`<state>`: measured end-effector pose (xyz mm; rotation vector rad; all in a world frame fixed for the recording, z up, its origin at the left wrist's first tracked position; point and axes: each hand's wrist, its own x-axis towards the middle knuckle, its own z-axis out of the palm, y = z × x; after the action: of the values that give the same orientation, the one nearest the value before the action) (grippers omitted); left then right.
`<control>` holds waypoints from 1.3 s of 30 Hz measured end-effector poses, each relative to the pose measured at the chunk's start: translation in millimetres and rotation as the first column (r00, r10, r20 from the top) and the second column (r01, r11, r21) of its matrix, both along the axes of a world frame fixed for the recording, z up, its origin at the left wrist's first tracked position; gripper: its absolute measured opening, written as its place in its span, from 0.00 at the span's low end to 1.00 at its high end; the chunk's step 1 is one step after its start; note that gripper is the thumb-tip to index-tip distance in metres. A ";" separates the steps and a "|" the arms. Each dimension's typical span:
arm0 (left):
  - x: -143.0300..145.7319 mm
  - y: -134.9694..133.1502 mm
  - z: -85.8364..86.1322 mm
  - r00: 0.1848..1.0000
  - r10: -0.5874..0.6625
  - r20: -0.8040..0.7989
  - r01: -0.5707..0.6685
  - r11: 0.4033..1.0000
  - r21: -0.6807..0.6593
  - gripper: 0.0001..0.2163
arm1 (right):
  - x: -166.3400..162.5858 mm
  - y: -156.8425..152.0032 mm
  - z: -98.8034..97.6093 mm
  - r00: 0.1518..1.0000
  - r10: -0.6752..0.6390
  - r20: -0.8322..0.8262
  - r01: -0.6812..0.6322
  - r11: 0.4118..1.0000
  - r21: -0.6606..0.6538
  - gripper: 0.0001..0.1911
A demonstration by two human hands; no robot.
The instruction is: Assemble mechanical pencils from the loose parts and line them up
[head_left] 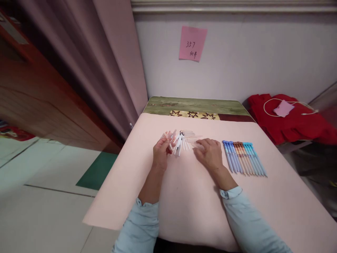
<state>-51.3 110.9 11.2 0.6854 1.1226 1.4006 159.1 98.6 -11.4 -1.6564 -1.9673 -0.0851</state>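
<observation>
My left hand (161, 151) is closed around several small, clear and pinkish slender pieces (170, 135), too fine to name. To its right, a fanned pile of thin white sticks (181, 143) with dark tips lies on the pink sheet (184, 196). Pale, see-through slender pieces (193, 136) stretch from that pile toward my right hand (210, 151). The fingers of my right hand are bent down at the right end of these pieces; whether they grip one is hidden. Right of that hand, a neat row of pens (244, 160) runs from violet-blue through brown to light blue.
The pink sheet covers most of a green patterned table (200, 103) against a white wall. A pink note (193, 44) is stuck there. Red cloth (292, 123) with a white cable lies at the right. A purple curtain (116, 52) and brown wooden door (52, 102) stand left.
</observation>
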 end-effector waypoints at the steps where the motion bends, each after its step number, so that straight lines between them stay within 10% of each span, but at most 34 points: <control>1: 0.1 0.0 0.1 1.000 0.003 0.003 -0.003 1.000 0.004 0.16 | -6.6 -2.0 -0.2 1.000 -0.010 -0.002 0.010 1.000 -0.001 0.10; 15: 5.7 -2.6 0.7 0.990 -0.144 -0.010 0.144 0.990 0.004 0.14 | -33.7 -3.7 -6.7 0.967 -0.232 0.107 0.243 0.964 -0.109 0.10; 27: 6.3 -6.3 -1.7 0.970 -0.243 -0.035 0.243 0.970 0.004 0.19 | -17.1 -5.9 -0.1 0.930 -0.222 -0.293 0.230 0.973 -0.007 0.09; 34: 6.6 -6.8 0.9 0.966 -0.254 -0.043 0.255 0.967 0.003 0.19 | -17.7 -4.5 -4.9 0.713 -0.130 -0.689 0.210 0.977 0.034 0.14; 39: 7.7 -6.8 2.1 0.963 -0.251 -0.097 0.254 0.967 0.019 0.20 | -20.3 0.7 -4.3 0.329 -0.011 -0.944 0.141 0.989 0.037 0.14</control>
<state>-43.6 104.2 13.3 0.8929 1.0467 1.1799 138.7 99.4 -15.8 -1.2086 -0.9055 0.6197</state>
